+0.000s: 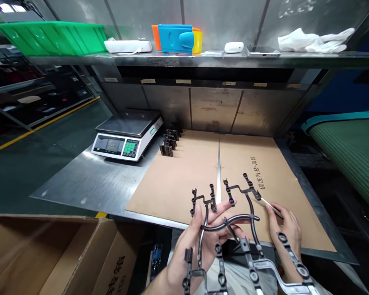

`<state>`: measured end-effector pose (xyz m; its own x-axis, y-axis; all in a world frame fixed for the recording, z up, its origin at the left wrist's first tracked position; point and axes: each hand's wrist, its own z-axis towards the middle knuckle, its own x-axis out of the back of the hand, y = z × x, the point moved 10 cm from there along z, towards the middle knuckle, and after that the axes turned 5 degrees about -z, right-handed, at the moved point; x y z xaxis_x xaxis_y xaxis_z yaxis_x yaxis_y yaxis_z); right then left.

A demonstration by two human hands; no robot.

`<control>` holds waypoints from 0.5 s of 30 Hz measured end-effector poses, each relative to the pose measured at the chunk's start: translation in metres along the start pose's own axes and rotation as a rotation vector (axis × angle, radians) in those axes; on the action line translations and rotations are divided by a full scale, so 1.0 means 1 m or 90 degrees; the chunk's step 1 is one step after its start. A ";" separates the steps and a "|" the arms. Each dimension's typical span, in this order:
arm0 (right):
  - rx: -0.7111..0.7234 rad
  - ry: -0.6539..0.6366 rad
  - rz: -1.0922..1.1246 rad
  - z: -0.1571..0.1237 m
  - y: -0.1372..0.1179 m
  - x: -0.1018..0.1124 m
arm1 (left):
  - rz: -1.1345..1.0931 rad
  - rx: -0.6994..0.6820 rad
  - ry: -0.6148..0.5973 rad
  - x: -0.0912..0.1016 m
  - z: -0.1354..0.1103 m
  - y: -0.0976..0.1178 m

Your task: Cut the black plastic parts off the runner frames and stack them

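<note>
My left hand (199, 241) holds a branching black plastic moulded sprue (230, 223) above the front edge of the table. Small ringed black parts hang on its branch ends, at the top and towards me. Thumb and fingers close around its middle stem. My right hand (284, 225) pinches a thin, pale stick-like tool (269, 205) whose exact kind I cannot make out. The tool's tip is at the upper right part of the sprue; whether it touches is unclear. Beyond the hands, several small black comb-like parts (169, 143) stand in a row on the cardboard.
Cardboard sheets (190, 164) cover the metal table (110, 192). A digital scale (127, 135) stands at the left. An open carton (89, 250) is at the lower left. The shelf (184, 60) carries a green bin (52, 39) and white gloves (313, 41). A green conveyor belt (350, 139) lies right.
</note>
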<state>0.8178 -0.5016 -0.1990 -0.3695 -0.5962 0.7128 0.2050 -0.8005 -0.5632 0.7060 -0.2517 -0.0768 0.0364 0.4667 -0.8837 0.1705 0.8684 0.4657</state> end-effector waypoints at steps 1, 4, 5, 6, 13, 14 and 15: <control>-0.014 0.005 0.001 -0.001 0.002 0.001 | 0.019 -0.005 0.009 0.002 -0.001 0.000; -0.028 0.018 0.005 -0.002 0.003 0.002 | 0.088 -0.038 0.060 0.009 -0.007 0.003; -0.028 0.021 0.006 -0.002 0.003 0.003 | 0.118 -0.048 0.075 0.010 -0.010 0.004; -0.029 0.026 0.008 -0.002 0.002 0.004 | 0.150 -0.053 0.082 0.010 -0.012 0.006; -0.020 0.064 0.042 0.003 -0.002 0.019 | 0.462 -0.015 0.116 0.006 -0.026 0.013; -0.022 0.054 0.066 0.006 -0.001 0.021 | 0.519 -0.002 0.119 0.007 -0.028 0.013; -0.029 0.034 0.099 0.009 0.000 0.022 | 0.577 0.009 0.115 0.007 -0.029 0.013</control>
<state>0.8179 -0.5150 -0.1798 -0.3850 -0.7075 0.5926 0.2226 -0.6944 -0.6843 0.6798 -0.2318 -0.0756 0.0080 0.9871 -0.1599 0.1638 0.1565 0.9740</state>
